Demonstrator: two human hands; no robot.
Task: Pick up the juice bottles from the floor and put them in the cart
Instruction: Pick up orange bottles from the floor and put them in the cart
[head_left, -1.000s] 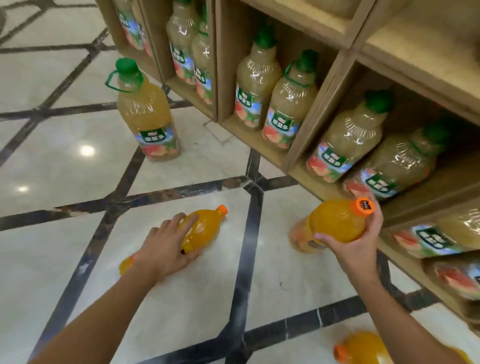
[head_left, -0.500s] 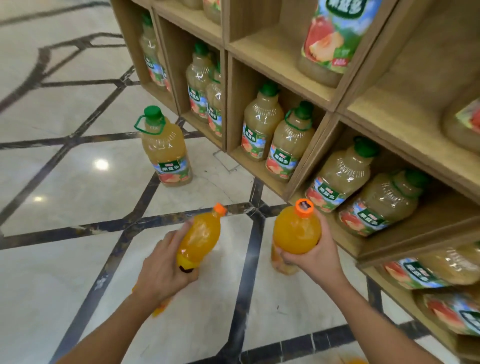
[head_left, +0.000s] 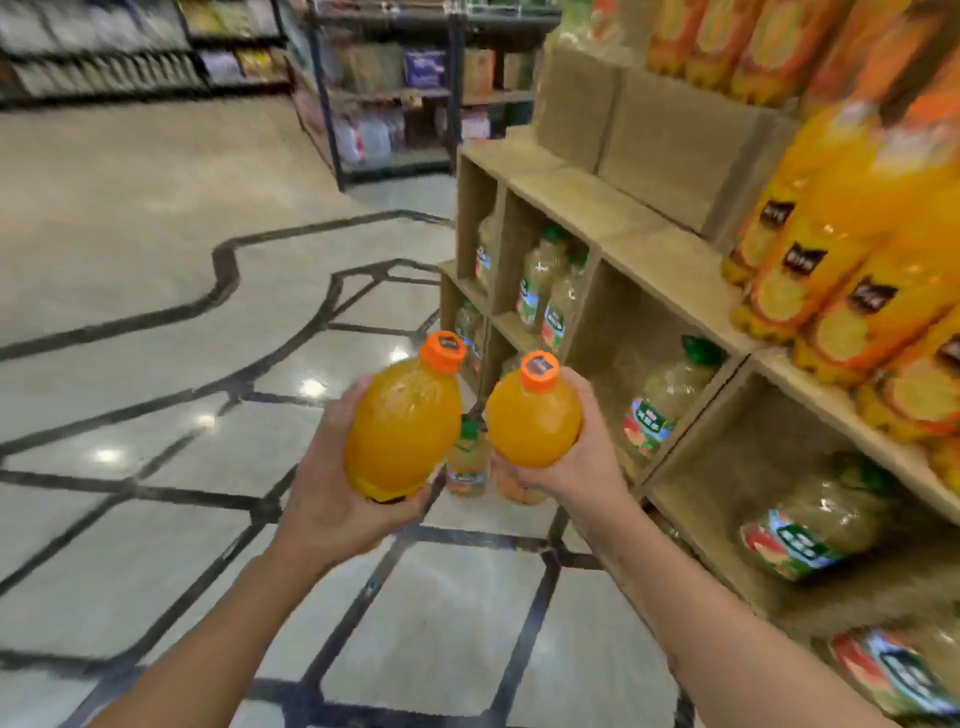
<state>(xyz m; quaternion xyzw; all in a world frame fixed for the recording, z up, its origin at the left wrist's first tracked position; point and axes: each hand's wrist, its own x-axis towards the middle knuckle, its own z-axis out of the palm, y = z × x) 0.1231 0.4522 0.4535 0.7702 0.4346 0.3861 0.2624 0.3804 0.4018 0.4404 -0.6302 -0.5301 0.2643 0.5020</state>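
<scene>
Left hand (head_left: 337, 499) wrapped around one orange juice bottle (head_left: 402, 423), right hand (head_left: 566, 467) around another (head_left: 532, 410); both upright, off the floor (head_left: 156, 312), seemingly for carrying; no cart visible.

Before me, pale polished floor (head_left: 130, 218) with dark inlaid lines mirrors ceiling lights. Wooden cubby shelving (head_left: 613, 218) stands at my right; dark metal racks (head_left: 395, 93) line the blurred far aisle.

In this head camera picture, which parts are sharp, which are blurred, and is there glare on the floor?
Head view: the two orange bottles and both hands are fairly sharp; the far shelves and the orange bottles at right are smeared; bright lamp reflections dot the glossy floor.
</scene>
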